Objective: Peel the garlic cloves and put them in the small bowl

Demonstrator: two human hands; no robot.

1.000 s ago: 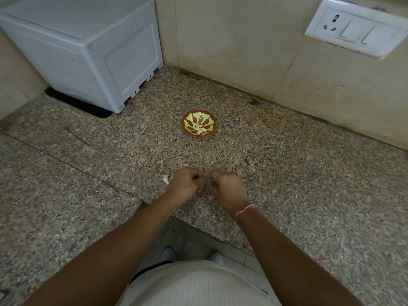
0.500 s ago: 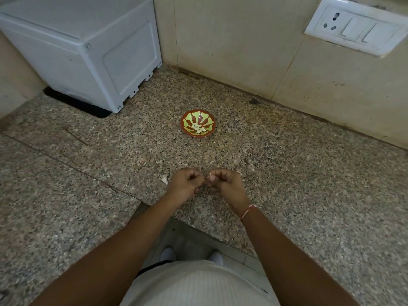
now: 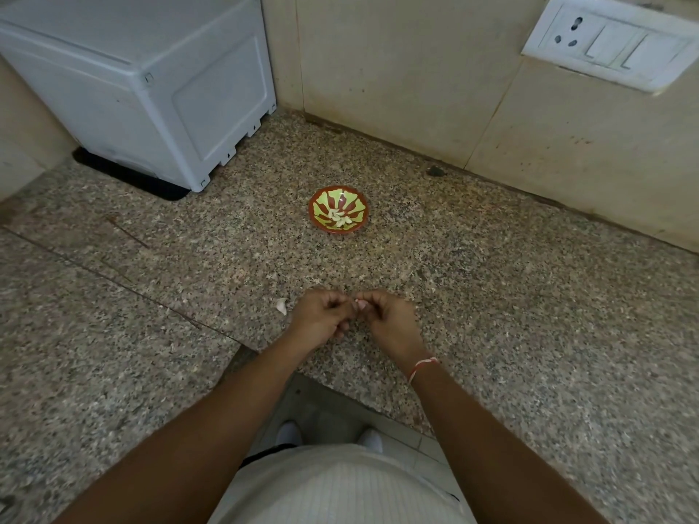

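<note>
Your left hand (image 3: 317,317) and right hand (image 3: 387,319) pinch one clove (image 3: 360,305) between curled fingertips, peeling it just short of the bowl (image 3: 337,209).

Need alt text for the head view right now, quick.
Both hands, left hand and right hand, meet over a speckled counter, pinching a garlic clove. Beyond them sits a small bowl holding peeled cloves.
</note>
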